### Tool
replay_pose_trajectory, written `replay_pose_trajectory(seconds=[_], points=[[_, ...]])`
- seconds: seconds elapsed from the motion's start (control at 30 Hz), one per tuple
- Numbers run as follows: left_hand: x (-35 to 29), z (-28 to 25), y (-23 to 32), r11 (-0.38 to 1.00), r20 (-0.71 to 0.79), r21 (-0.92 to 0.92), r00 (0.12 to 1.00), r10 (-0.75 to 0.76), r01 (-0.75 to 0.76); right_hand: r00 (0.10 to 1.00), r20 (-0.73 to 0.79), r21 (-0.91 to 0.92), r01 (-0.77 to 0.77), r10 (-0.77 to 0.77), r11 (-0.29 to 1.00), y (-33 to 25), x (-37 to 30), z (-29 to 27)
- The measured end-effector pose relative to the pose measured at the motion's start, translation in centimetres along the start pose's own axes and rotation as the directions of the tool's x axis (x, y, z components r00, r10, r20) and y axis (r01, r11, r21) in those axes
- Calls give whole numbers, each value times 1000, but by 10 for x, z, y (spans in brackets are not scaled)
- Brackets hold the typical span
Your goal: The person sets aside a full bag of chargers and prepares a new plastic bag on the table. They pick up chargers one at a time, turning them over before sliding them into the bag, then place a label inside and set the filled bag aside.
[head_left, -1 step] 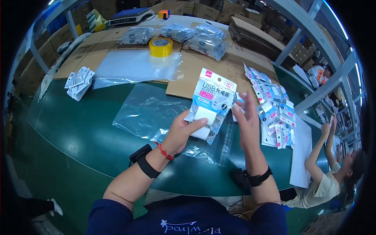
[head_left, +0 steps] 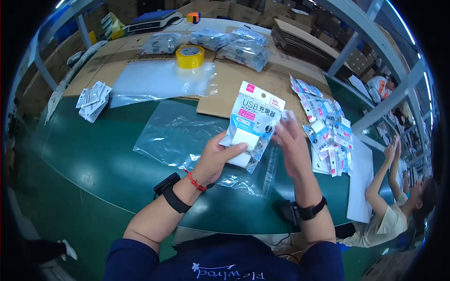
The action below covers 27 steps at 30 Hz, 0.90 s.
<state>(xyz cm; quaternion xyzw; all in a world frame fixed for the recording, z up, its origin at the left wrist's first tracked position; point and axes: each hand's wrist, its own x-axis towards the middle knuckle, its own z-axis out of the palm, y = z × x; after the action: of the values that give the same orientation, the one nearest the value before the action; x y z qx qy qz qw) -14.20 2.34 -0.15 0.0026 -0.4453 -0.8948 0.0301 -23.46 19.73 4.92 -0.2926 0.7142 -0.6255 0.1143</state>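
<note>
My left hand (head_left: 215, 157) grips several charger packs in a bunch, thumb across the front. The foremost charger pack (head_left: 253, 117) has a white, blue and pink card and a white block behind clear film; those behind it are mostly hidden. At the bunch's right edge is my right hand (head_left: 296, 152), its fingers apart and blurred; I cannot tell whether they touch the packs. Beneath both hands a large clear plastic bag (head_left: 171, 133) lies flat on the green table (head_left: 117, 164). To the right, more charger packs (head_left: 323, 110) lie in an overlapping pile.
A yellow tape roll (head_left: 190, 57) stands beside a stack of clear bags (head_left: 154, 79) on flat cardboard (head_left: 225, 100). Filled bags (head_left: 246, 51) sit behind. White cards (head_left: 93, 100) lie left, a scale (head_left: 152, 21) far back. Another person (head_left: 382, 206) is at the right.
My right hand has moved slightly left, closer to the packs' edge, and its fingers are more blurred. My left hand still holds the packs. The whole view has shifted slightly.
</note>
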Motion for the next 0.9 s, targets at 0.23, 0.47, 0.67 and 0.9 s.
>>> replay_pose_trajectory(seconds=[0.23,0.47,0.67,0.9], points=[[10,-6,-6,899,-146,380,946,289,-216,992,10,107,127,-129,986,4,-3,3],[1,-10,33,808,207,-462,930,-303,367,701,447,-399,713,-556,577,5,-26,16],[1,-11,22,937,47,-298,983,-175,181,772,463,-603,634,-435,484,-10,-30,-15],[7,-10,10,979,-180,-179,981,68,-101,940,13,-567,-274,341,777,28,3,-72]])
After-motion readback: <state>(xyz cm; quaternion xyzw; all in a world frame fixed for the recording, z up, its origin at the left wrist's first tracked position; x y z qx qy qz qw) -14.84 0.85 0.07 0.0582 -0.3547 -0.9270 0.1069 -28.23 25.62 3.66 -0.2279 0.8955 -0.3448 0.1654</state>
